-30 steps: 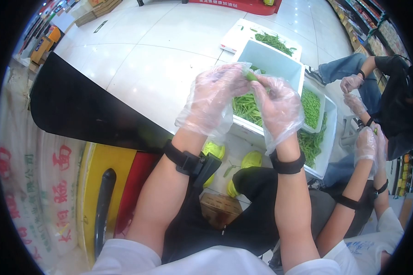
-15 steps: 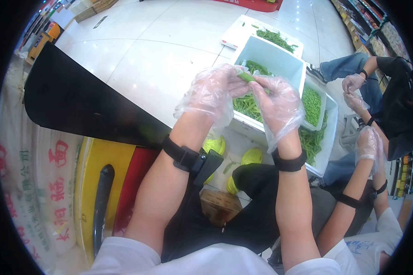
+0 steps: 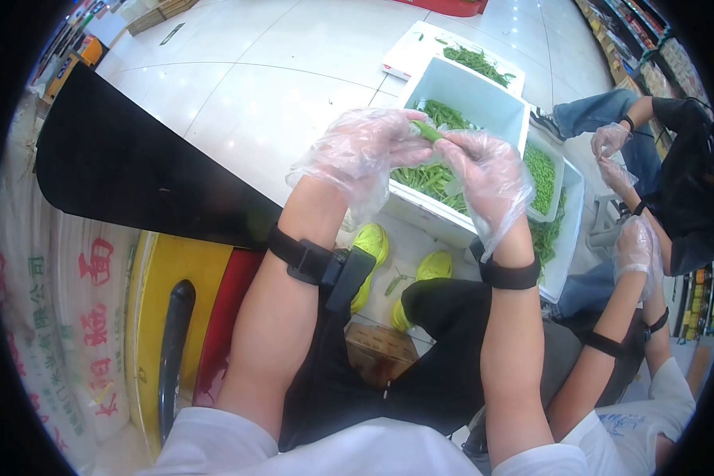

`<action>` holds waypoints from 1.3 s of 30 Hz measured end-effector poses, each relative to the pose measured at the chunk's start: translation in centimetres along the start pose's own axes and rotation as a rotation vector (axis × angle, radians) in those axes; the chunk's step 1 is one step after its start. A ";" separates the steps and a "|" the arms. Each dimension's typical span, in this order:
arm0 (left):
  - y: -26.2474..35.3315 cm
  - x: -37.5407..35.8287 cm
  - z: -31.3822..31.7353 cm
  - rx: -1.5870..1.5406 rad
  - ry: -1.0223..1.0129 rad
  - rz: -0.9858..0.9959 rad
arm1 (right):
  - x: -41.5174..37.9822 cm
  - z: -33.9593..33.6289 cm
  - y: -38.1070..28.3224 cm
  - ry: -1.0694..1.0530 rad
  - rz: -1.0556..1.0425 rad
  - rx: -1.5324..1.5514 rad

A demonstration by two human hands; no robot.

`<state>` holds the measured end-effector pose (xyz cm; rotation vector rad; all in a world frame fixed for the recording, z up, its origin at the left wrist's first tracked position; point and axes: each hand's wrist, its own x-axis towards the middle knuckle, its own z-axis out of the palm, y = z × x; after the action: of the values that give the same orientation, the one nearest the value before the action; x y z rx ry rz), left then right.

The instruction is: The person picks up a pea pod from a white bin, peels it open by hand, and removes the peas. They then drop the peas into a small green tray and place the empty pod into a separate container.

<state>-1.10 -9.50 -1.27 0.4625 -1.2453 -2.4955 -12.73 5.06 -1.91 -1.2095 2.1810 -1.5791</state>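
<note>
A green pea pod (image 3: 428,131) is pinched between the fingertips of both my hands, which wear clear plastic gloves. My left hand (image 3: 363,151) closes on its left end and my right hand (image 3: 488,168) on its right end. Directly beneath them stands a white foam box (image 3: 470,89) with many green pods (image 3: 432,184) inside, partly covered by my hands. Right of my right hand, a tray of shelled green peas (image 3: 541,176) rests over a second foam box (image 3: 570,242) that also has green pods in it.
Behind the box lies a white foam lid (image 3: 408,51) with more pods (image 3: 477,65). A small cardboard box (image 3: 379,349) sits between my yellow shoes (image 3: 370,246). Two other people's gloved hands (image 3: 611,141) are at the right. A black panel (image 3: 143,166) stands left.
My hands have drawn slightly apart, the left shifting left and the right shifting a little right. The pod stays between them. The view has moved slightly.
</note>
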 end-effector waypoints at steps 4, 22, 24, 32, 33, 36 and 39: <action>0.2 -0.3 -0.1 0.029 -0.025 0.001 | -0.1 -0.5 -0.1 -0.041 0.019 0.033; -0.1 0.2 0.1 0.105 0.006 0.056 | -0.3 0.2 -0.7 0.021 -0.034 -0.116; -0.2 0.2 0.0 0.103 -0.013 0.059 | -0.3 0.2 -0.7 0.019 -0.008 -0.085; -0.1 -0.1 0.0 0.080 -0.010 0.069 | -0.3 0.2 -0.5 0.010 0.003 -0.073; -0.2 -0.1 0.0 0.080 -0.010 0.070 | -0.4 0.2 -0.5 0.008 0.005 -0.073; -0.3 0.1 -0.2 0.077 -0.003 0.072 | -0.4 0.3 -0.9 0.017 -0.014 -0.110; -0.6 0.2 -0.5 0.589 -0.120 0.372 | -0.8 0.4 -2.2 0.102 -0.106 -0.286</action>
<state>-1.19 -9.61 -2.05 0.1814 -1.9172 -1.8491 -10.88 5.14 -0.38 -1.3708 2.5150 -1.4309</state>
